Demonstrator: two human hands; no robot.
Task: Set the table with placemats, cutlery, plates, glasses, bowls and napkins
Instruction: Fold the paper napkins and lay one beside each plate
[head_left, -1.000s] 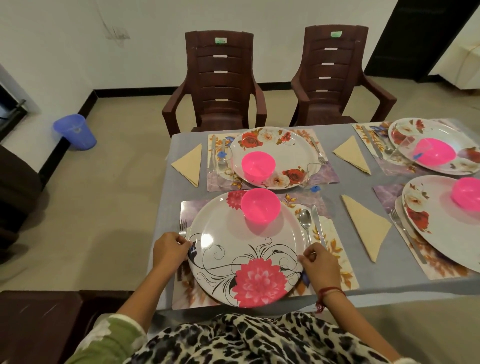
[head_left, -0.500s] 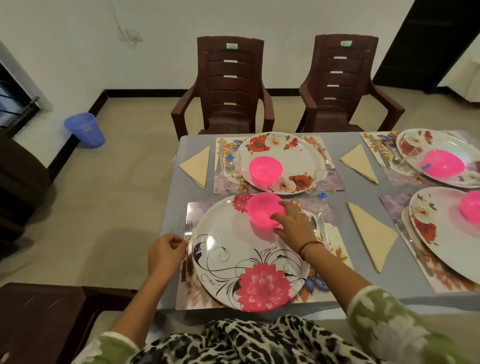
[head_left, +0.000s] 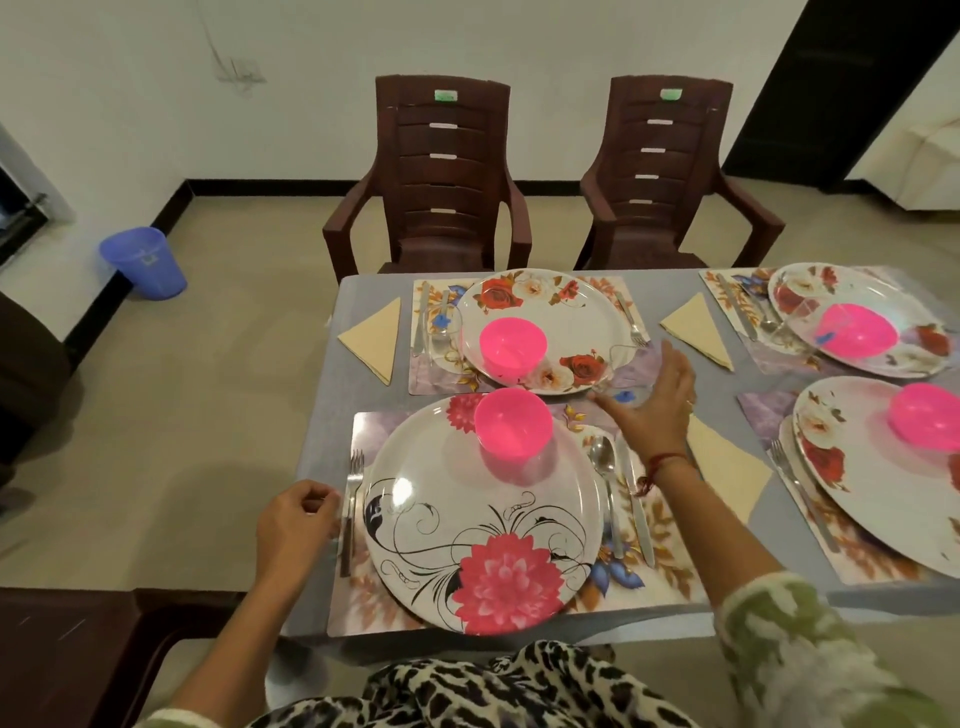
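In front of me a white plate with a pink flower (head_left: 467, 509) lies on a floral placemat (head_left: 366, 431), and a pink bowl (head_left: 511, 423) stands on its far part. A fork (head_left: 354, 488) lies to its left, a spoon (head_left: 602, 457) and knife (head_left: 632, 499) to its right, with a folded beige napkin (head_left: 727, 467) beyond them. My left hand (head_left: 296, 525) is curled just left of the fork and holds nothing. My right hand (head_left: 652, 405) hovers with fingers spread beside a clear glass (head_left: 621, 364) between the two settings.
Across the grey table (head_left: 327, 405) a rose plate (head_left: 550, 306) carries a pink bowl (head_left: 511, 345), flanked by cutlery, a glass (head_left: 441, 332) and napkins (head_left: 374, 338). Two more settings lie at right (head_left: 857, 467). Two brown chairs (head_left: 441, 171) stand behind, a blue bin (head_left: 143, 262) on the floor.
My right hand left the plate's right edge, touched the pink bowl, then moved right and away to the clear glass. My left hand let go of the plate's left edge.
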